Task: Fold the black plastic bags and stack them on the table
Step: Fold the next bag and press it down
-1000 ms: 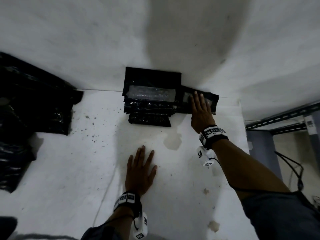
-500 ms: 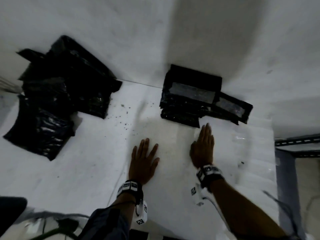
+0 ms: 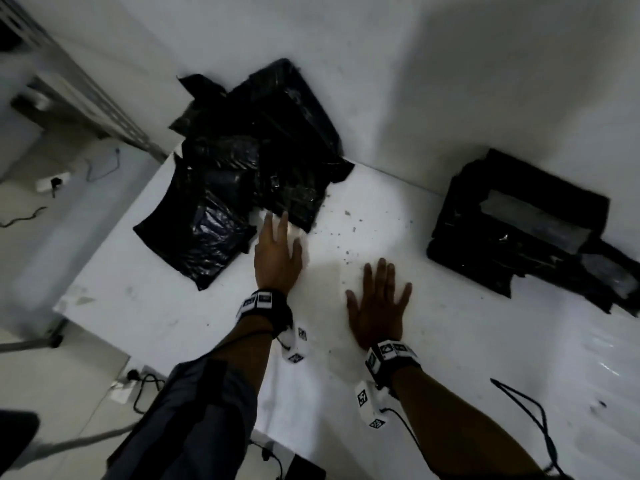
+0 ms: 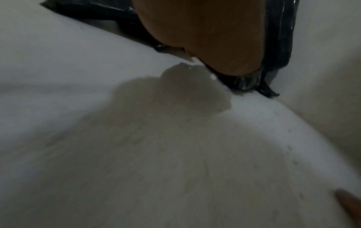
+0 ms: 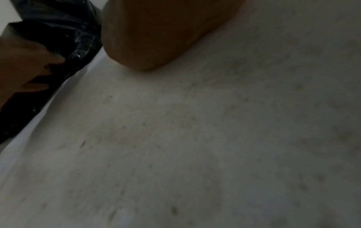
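A loose heap of unfolded black plastic bags [image 3: 249,168] lies at the table's far left against the wall. A stack of folded black bags [image 3: 519,223] sits at the far right against the wall. My left hand [image 3: 277,251] is stretched out with straight fingers, its fingertips at the near edge of the loose heap [image 4: 273,46]. My right hand [image 3: 379,306] lies flat, fingers spread, on the bare white table [image 3: 450,341] between the two piles. In the right wrist view the left hand's fingers [image 5: 29,69] lie against the black plastic [image 5: 58,30].
Small dark crumbs [image 3: 346,233] dot the table between the piles. A white wall [image 3: 450,81] backs the table. A black cable [image 3: 533,410] lies near the right front. The table's left edge [image 3: 104,258] drops to a floor with cables and a plug.
My right hand left the folded stack and came down flat on the table. My left hand reached forward to the edge of the loose heap. The view swung left.
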